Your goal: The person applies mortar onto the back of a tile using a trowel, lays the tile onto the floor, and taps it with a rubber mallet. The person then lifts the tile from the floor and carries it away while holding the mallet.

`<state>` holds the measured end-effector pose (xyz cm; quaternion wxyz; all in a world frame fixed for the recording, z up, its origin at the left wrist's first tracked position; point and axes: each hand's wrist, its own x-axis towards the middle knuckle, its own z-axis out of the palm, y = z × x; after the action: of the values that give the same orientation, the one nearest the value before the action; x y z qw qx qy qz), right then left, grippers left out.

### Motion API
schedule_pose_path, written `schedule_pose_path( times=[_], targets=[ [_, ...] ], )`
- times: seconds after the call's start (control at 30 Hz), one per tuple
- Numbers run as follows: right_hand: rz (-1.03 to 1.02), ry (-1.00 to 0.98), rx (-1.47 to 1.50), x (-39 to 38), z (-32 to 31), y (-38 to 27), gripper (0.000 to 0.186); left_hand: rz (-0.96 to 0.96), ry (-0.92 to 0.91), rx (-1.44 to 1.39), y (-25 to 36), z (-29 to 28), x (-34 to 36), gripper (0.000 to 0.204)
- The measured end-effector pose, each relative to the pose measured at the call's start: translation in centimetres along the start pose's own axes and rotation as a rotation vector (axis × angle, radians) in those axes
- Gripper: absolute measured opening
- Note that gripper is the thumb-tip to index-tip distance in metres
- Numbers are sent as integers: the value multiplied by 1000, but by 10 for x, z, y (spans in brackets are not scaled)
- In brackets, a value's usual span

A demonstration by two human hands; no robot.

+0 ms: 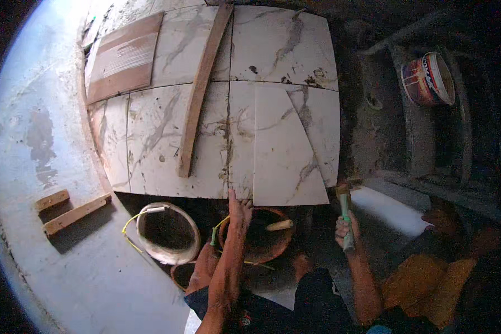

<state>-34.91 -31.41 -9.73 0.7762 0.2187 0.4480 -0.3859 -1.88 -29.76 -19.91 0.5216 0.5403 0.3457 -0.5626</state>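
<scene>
My left hand (239,209) reaches to the near edge of the marbled floor tiles (178,139), thumb and fingers apart. It is beside the near corner of a cut tile piece (286,156) with one slanted side, which lies over the other tiles. To the right, my right hand (346,229) is closed round a green-handled tool (345,207), held upright. The tool's brownish head is too dark to identify. Below my left hand stands a bucket (286,247) of dark contents with a wooden handle (279,225) in it.
A long wooden batten (200,100) lies across the tiles, left of centre. A brown-faced panel (125,55) rests at the far left. Another bucket (175,258) stands left of my arm, near wooden offcuts (78,214). A printed pail (423,83) sits far right, above a white sheet (389,211).
</scene>
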Motion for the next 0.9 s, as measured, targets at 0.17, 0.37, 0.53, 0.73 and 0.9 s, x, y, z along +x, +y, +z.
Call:
schedule_pose_path(
  times=[0.17,0.37,0.53,0.73,0.9],
  targets=[
    [-7,49,-129,6,3,-4,35,30,-202,100,0,-9,11,72],
    [-19,58,-125,2,-4,-7,32,26,-189,128,0,0,-3,64],
    [-79,102,-191,3,-7,-7,31,107,-77,141,-2,0,-8,68],
    [-88,108,-262,-8,-9,-13,33,-47,-259,183,6,-8,-9,77],
    [-158,187,-478,-23,-6,-23,33,182,-272,507,9,-9,-41,73]
  ],
)
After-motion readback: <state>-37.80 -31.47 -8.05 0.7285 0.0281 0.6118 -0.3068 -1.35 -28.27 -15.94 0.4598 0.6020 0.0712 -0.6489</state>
